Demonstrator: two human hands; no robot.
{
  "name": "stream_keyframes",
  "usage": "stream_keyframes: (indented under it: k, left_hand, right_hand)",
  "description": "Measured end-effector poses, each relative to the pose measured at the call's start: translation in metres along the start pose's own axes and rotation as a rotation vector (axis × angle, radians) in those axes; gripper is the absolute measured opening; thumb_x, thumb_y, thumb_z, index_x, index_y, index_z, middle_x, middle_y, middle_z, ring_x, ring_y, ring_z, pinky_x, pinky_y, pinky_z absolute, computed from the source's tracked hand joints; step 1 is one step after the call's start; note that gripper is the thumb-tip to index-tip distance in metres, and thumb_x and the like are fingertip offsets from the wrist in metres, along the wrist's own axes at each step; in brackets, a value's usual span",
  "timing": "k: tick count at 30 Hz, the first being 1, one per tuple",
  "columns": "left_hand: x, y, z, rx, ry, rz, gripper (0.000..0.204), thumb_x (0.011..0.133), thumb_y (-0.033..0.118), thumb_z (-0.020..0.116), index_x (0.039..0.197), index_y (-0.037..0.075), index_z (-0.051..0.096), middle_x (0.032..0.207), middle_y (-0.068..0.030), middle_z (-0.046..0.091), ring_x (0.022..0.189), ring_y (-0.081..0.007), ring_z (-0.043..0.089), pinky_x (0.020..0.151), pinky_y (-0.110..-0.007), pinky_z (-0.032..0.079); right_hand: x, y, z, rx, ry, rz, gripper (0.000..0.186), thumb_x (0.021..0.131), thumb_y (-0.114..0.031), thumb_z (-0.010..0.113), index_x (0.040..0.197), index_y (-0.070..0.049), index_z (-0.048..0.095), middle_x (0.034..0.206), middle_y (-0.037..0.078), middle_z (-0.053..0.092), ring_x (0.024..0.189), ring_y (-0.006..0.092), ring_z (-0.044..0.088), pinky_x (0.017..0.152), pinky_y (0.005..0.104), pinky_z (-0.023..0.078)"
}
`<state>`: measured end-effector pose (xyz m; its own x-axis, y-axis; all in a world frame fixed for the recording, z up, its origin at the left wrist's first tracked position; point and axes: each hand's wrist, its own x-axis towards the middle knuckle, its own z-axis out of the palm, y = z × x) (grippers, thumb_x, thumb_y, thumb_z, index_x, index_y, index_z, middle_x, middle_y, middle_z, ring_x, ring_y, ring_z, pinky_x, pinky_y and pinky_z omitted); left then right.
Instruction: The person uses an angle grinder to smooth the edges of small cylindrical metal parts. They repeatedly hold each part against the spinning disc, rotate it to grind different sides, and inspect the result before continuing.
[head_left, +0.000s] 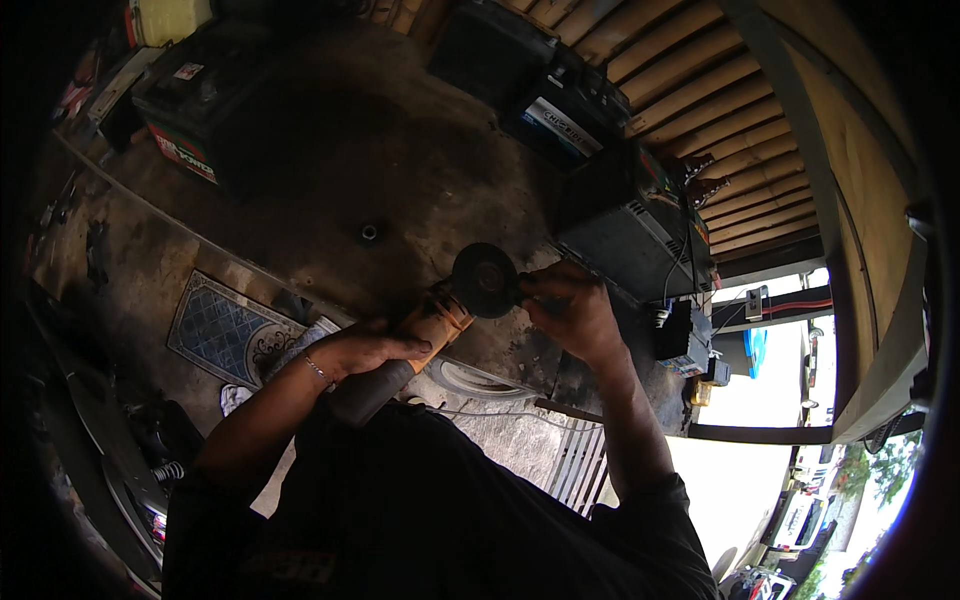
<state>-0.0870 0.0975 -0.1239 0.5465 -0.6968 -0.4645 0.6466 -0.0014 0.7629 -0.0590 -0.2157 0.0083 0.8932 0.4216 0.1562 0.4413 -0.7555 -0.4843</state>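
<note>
My left hand (372, 350) is wrapped round the orange body of an angle grinder (432, 328), held at a slant over the bench's near edge. The grinder's dark rear end (368, 394) points back toward me. At its head a round black disc (484, 280) faces up. My right hand (568, 308) is at the disc's right rim, thumb and fingers pinched together on it. Whether the disc is seated on the grinder's spindle, I cannot tell. Beyond the grinder, a metal nut (369, 232) lies on the stained bench top (330, 180).
Several black batteries (565, 120) stand along the back and right of the bench, with another battery (180, 120) at the far left. A slatted wooden wall (700, 110) rises behind. Below the near edge are a blue patterned mat (225, 325) and a wheel (480, 380).
</note>
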Motion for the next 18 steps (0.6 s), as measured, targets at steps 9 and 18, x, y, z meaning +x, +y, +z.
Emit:
stream_keyframes:
  k: [9,18]
  left_hand:
    - [0.000,0.000,0.000,-0.002,-0.001,0.001,0.047,0.095,0.034,0.081,0.125,0.000,0.071,0.107,-0.0080,0.075,0.093,-0.0130,0.070,0.078,-0.029,0.058]
    - [0.000,0.004,0.002,0.001,0.004,0.007,0.049,0.094,0.034,0.082,0.126,-0.001,0.070,0.109,-0.0091,0.074,0.094,-0.0137,0.071,0.078,-0.029,0.059]
  right_hand:
    - [0.013,0.001,-0.007,-0.050,-0.095,-0.047,0.027,0.078,-0.003,0.083,0.105,-0.006,0.082,0.103,0.011,0.077,0.091,0.0240,0.076,0.082,0.0341,0.061]
    - [0.022,-0.002,-0.012,-0.058,-0.169,-0.054,0.027,0.078,-0.005,0.084,0.105,-0.006,0.082,0.101,0.010,0.077,0.089,0.0228,0.076,0.079,0.0334,0.060]
